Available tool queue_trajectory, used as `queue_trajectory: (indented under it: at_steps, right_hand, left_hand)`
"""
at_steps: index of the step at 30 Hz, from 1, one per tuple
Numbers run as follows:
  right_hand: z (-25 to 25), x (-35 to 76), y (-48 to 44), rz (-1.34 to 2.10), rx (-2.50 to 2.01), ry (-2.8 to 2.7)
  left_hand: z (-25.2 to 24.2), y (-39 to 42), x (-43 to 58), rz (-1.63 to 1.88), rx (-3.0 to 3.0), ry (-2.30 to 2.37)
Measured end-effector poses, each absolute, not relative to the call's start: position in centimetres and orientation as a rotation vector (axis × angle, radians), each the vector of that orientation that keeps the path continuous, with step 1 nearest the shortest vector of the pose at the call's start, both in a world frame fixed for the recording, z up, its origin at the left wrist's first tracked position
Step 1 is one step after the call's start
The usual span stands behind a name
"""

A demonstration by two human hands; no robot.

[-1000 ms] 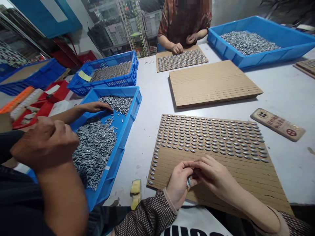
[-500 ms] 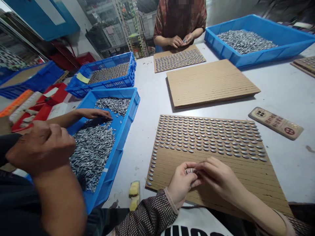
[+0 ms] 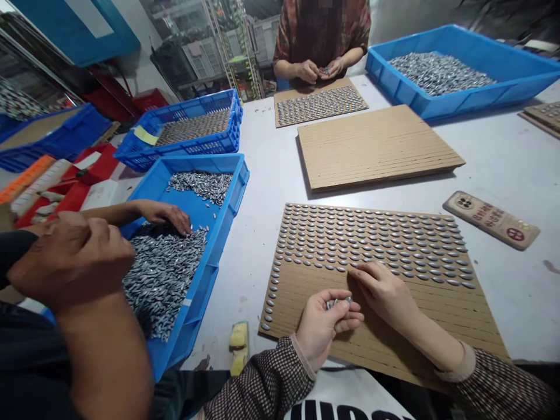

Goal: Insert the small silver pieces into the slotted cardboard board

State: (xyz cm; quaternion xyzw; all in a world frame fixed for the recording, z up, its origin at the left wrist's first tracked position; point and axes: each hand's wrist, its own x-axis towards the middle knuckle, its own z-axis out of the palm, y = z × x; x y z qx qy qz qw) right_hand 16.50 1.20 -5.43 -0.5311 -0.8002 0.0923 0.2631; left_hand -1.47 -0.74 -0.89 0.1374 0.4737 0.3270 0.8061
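Near the board's front edge, left hand (image 3: 326,326) curls pinched around a few metal pellets (image 3: 336,302); right hand (image 3: 382,289) fingertips press one into the slotted cardboard board (image 3: 464,326). Pellets probably small, light, slick, hard; grip mid-body.

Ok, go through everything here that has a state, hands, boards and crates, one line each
left hand: closed on a few metal pieces, above the board's near edge
right hand: fingertips down on the slotted cardboard board
slotted cardboard board: far rows filled, near rows bare
second board: bare
far board: filled
near blue crate: open, partly filled, another person's hand in it
far blue crate: open, holds pieces
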Motion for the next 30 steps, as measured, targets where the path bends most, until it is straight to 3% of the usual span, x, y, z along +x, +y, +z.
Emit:
queue_trajectory:
  at_steps: [9, 16, 30]
  right_hand:
    - [-4.2, 16.4, 1.0, 0.348, -1.444, -2.087]
    - [-1.2, 14.8, -1.9, 0.822, -1.391, -1.762]
    - [-2.2, 13.5, -3.0, 0.535, -1.189, -2.006]
  left_hand:
    - [-0.4, -0.5, -1.6, 0.775, 0.252, 1.014]
    - [-0.9, -0.7, -1.5, 0.848, 0.29, 1.005]
    - [-1.2, -1.5, -0.9, 0.875, 0.216, 0.887]
